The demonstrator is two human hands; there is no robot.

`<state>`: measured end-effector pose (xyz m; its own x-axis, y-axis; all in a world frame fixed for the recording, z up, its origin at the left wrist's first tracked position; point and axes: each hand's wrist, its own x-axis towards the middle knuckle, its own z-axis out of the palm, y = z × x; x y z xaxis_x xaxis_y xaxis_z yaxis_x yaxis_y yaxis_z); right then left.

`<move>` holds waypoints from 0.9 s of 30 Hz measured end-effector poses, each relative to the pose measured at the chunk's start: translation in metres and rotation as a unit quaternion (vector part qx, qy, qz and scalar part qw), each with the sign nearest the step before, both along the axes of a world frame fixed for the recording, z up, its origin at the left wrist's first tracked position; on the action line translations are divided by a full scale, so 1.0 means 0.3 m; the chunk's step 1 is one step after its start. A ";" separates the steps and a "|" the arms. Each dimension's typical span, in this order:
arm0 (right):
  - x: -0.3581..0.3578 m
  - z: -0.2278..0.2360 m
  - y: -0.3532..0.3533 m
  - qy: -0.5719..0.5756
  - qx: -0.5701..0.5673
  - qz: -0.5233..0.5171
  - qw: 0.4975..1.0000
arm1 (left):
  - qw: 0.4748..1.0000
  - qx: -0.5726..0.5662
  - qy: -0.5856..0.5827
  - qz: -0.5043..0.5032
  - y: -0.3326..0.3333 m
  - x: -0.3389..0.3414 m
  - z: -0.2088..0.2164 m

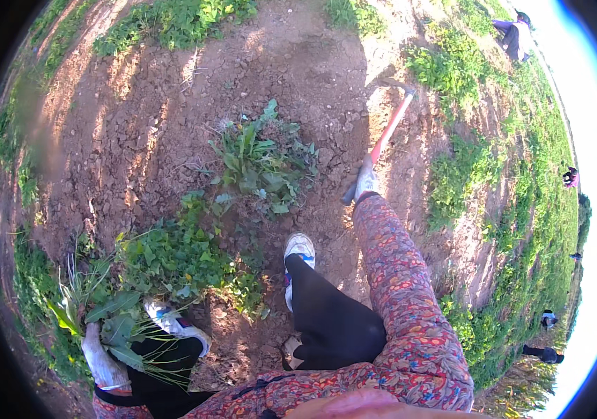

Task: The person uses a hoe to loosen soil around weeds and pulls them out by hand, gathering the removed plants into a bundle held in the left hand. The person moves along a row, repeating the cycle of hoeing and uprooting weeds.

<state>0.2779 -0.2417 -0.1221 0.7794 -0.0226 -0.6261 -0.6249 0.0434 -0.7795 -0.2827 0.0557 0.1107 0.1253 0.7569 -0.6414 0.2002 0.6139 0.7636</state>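
Observation:
My right hand, in a pale, dirt-stained glove, is closed round the handle of a short hoe. The red handle slants up and away to a thin metal head over the soil. At the lower left, my left hand, gloved too, grips a bunch of pulled weeds with broad leaves and long thin stems; the leaves hide most of its fingers. A loose heap of uprooted weeds lies on the brown soil between my hands. Low leafy plants grow beside my left shoe.
My white shoes are planted apart on dry, cloddy soil. Green crop rows run along the right side, with more plants at the far end. Several people are out in the field, one person at the upper right.

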 end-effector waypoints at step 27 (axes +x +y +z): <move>-0.118 -0.091 -0.031 0.033 -0.085 0.066 0.994 | 0.986 0.036 -0.125 -0.107 0.355 0.793 -0.327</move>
